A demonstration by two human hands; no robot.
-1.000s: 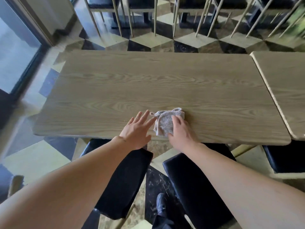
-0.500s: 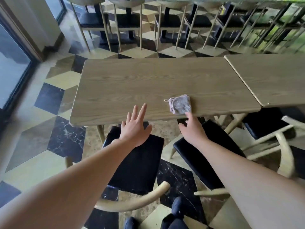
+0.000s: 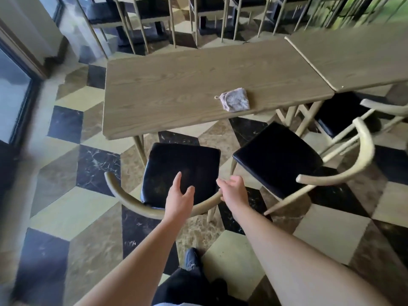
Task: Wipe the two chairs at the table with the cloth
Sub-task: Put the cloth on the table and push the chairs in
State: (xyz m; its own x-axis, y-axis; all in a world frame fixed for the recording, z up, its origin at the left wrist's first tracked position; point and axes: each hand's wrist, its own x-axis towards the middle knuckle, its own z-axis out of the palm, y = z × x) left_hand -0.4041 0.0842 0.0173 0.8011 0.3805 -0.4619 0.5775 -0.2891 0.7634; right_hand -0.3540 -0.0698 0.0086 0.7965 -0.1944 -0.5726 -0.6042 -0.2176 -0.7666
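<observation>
A folded grey cloth (image 3: 234, 100) lies near the front edge of the wooden table (image 3: 176, 89). Two chairs with black seats and curved pale wooden backs stand in front of the table: the left chair (image 3: 181, 168) and the right chair (image 3: 278, 155). My left hand (image 3: 178, 197) hovers open over the curved back rail of the left chair. My right hand (image 3: 233, 188) is open at the right end of that rail, fingers apart, touching or nearly touching it. Neither hand holds the cloth.
A second wooden table (image 3: 353, 56) adjoins on the right, with another black-seated chair (image 3: 340, 115) under it. More chairs stand behind the table at the top. A glass door (image 3: 11, 96) is at left. The floor is checkered marble. My shoe (image 3: 192, 259) is below.
My right hand let go of the cloth, which stays on the table. I stepped back and both hands came down to the left chair's back rail.
</observation>
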